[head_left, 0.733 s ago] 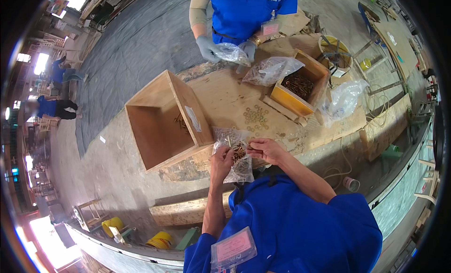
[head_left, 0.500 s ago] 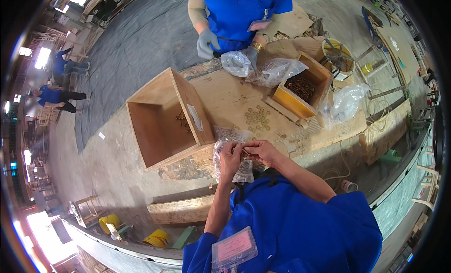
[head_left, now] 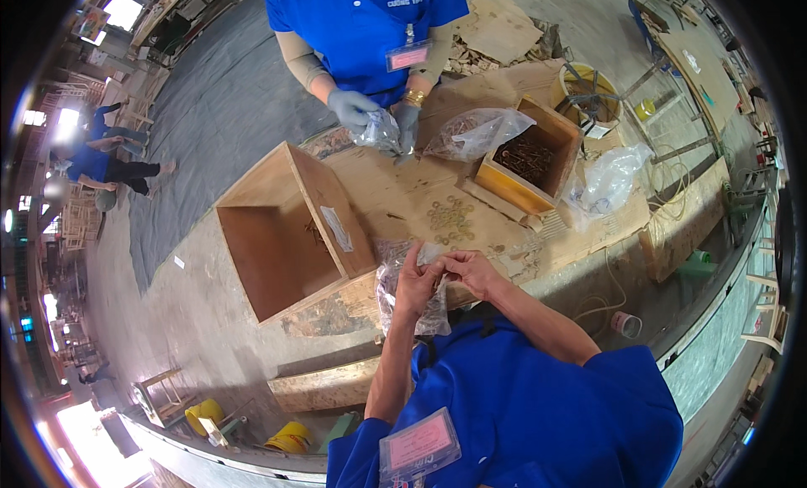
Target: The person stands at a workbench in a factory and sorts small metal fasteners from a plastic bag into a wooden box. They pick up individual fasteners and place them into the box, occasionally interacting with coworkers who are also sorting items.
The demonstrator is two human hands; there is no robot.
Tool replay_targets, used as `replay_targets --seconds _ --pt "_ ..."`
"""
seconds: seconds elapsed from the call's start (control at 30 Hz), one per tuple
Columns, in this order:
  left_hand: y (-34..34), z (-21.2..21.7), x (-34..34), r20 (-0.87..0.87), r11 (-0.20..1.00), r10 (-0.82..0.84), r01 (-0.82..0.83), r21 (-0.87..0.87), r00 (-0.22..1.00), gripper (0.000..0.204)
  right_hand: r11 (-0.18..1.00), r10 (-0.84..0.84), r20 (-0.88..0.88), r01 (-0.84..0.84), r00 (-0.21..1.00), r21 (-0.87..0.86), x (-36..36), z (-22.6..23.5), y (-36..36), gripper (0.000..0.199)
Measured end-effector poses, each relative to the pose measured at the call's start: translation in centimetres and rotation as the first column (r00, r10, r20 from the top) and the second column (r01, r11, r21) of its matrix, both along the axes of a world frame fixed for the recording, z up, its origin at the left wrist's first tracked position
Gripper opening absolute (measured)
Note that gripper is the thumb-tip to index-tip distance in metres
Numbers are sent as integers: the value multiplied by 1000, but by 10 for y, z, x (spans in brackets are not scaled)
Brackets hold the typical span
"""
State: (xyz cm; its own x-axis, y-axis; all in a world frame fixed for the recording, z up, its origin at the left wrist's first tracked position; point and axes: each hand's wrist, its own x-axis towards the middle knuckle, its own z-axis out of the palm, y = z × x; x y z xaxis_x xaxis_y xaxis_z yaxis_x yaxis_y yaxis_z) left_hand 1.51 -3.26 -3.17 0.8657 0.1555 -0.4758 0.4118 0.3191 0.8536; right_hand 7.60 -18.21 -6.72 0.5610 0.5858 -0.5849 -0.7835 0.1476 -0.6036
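Note:
My left hand point(head_left: 416, 284) and my right hand point(head_left: 472, 274) meet fingertip to fingertip over the near edge of the board. The left pinches a small bronze-coloured bolt, now almost wholly hidden by fingers; one left finger points up. Pressed together, the right fingertips touch the same spot, and what they grip is too small to make out. Beneath and beside my left hand lies a clear plastic bag point(head_left: 389, 296) with small parts in it. Just beyond my hands, several yellowish washers point(head_left: 451, 219) are spread on the wooden board point(head_left: 395, 173).
An open wooden box point(head_left: 332, 206) with a few bolts stands at left. A wooden drawer point(head_left: 514, 185) full of bolts point(head_left: 525, 158) is at right, between plastic bags point(head_left: 614, 181). Opposite, a co-worker's gloved hands point(head_left: 353, 110) hold a clear bag. Behind the drawer stands a bucket point(head_left: 580, 89).
The co-worker has shifted left and gathered the clear bag between both gloves. A finger of my left hand has lifted; the bolt between my fingers shows less.

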Motion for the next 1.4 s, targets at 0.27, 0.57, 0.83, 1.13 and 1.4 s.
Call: replay_targets --seconds 0.27,0.57,0.83,1.13,1.4 --pt "-4 -8 11 -47 990 90 -94 -109 995 40 994 99 55 -95 994 -59 15 4 -9 29" --pt "-16 -19 19 123 890 365 -384 244 923 30 996 88 -45 -87 995 31 16 28 7 40" --pt "23 52 2 194 996 -31 14 87 980 23 941 226 -120 -185 967 283 17 34 22 53" --pt "74 101 -17 477 642 120 -435 632 871 11 936 342 -32 -337 939 104 33 58 69 46" --pt "202 79 22 154 381 -40 -127 916 987 15 750 402 630 155 665 -643 57 -68 90 46"
